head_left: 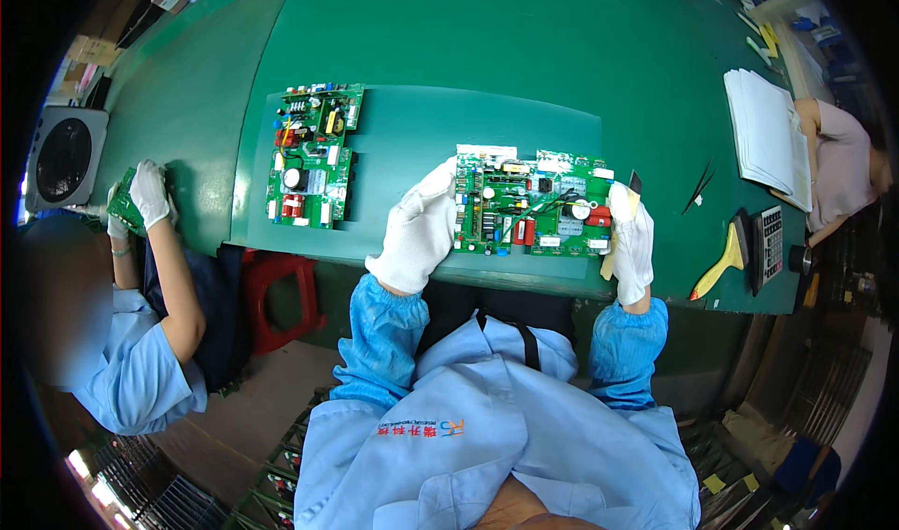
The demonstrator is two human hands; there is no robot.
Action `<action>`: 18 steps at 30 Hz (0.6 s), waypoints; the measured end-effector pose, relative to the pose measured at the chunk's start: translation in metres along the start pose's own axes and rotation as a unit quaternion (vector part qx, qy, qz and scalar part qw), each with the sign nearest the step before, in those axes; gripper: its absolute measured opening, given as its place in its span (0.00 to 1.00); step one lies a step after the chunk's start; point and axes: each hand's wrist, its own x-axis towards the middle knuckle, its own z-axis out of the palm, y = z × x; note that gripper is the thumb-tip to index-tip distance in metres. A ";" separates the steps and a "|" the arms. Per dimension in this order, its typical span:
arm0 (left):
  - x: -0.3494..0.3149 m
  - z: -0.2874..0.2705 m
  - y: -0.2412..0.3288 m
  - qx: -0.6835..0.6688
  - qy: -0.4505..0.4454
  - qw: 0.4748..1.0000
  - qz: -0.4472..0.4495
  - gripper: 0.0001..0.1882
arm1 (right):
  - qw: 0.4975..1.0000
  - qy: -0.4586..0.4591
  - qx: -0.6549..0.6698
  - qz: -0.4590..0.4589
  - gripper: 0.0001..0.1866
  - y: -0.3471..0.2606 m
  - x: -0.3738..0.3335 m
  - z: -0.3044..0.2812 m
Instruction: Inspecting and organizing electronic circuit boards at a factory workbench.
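A green circuit board (524,208) crowded with components is in front of me, near the table's front edge. My left hand (419,223), in a white glove, grips its left edge. The right edge is held by my right hand (633,240), also gloved in white. A slim thing with a dark end (636,183) and a yellowish lower part shows at my right hand; its kind is not clear. To the left, a second circuit board (312,155) with red, yellow and white parts lies on the green mat (412,118), apart from my hands.
Right of my hands lie black tweezers (699,187), a yellow-handled brush (721,260), a calculator (767,249) and a stack of papers (760,137). A person at the right leans by the papers. At the left, a gloved co-worker holds a green board (127,202) near a black round device (64,160).
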 end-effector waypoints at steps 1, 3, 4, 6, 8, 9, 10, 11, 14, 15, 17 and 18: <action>0.000 -0.003 -0.001 -0.055 -0.007 0.998 -0.002 0.25 | 1.000 -0.004 0.001 -0.002 0.23 0.001 0.000 -0.002; 0.000 -0.003 -0.001 -0.050 -0.030 0.998 0.002 0.25 | 0.999 -0.021 0.005 0.025 0.22 0.004 0.000 -0.007; 0.000 -0.003 -0.001 -0.039 -0.038 0.999 -0.001 0.26 | 0.999 -0.023 0.005 0.024 0.22 0.004 0.000 -0.006; 0.000 -0.002 -0.001 -0.029 -0.047 0.998 -0.003 0.26 | 0.998 -0.023 0.043 0.030 0.21 0.004 0.000 -0.006; 0.000 -0.002 -0.001 -0.021 -0.031 0.999 -0.013 0.28 | 0.997 -0.024 0.061 0.032 0.21 0.004 0.001 -0.007; 0.000 -0.005 -0.002 -0.021 -0.031 0.999 -0.012 0.28 | 0.994 -0.030 0.082 0.058 0.20 0.003 0.001 -0.007; 0.001 -0.009 -0.005 0.002 -0.035 0.999 0.000 0.28 | 0.990 -0.037 0.103 0.084 0.19 0.003 0.002 -0.007; 0.002 -0.009 -0.006 0.023 -0.039 0.999 0.011 0.29 | 0.991 -0.037 0.102 0.083 0.19 0.001 0.001 -0.007; 0.002 0.000 -0.012 0.224 -0.043 0.964 0.138 0.30 | 0.988 -0.026 0.118 0.095 0.18 -0.005 0.000 -0.006; 0.002 0.005 -0.009 0.224 -0.044 0.964 0.139 0.30 | 0.987 -0.027 0.135 0.088 0.18 -0.006 0.000 -0.005; 0.001 0.014 -0.002 0.584 0.034 0.788 0.194 0.21 | 0.985 -0.029 0.152 0.080 0.18 -0.003 0.000 -0.005; 0.000 0.015 -0.002 0.584 0.034 0.787 0.196 0.21 | 0.989 -0.029 0.128 0.064 0.18 0.001 0.000 -0.006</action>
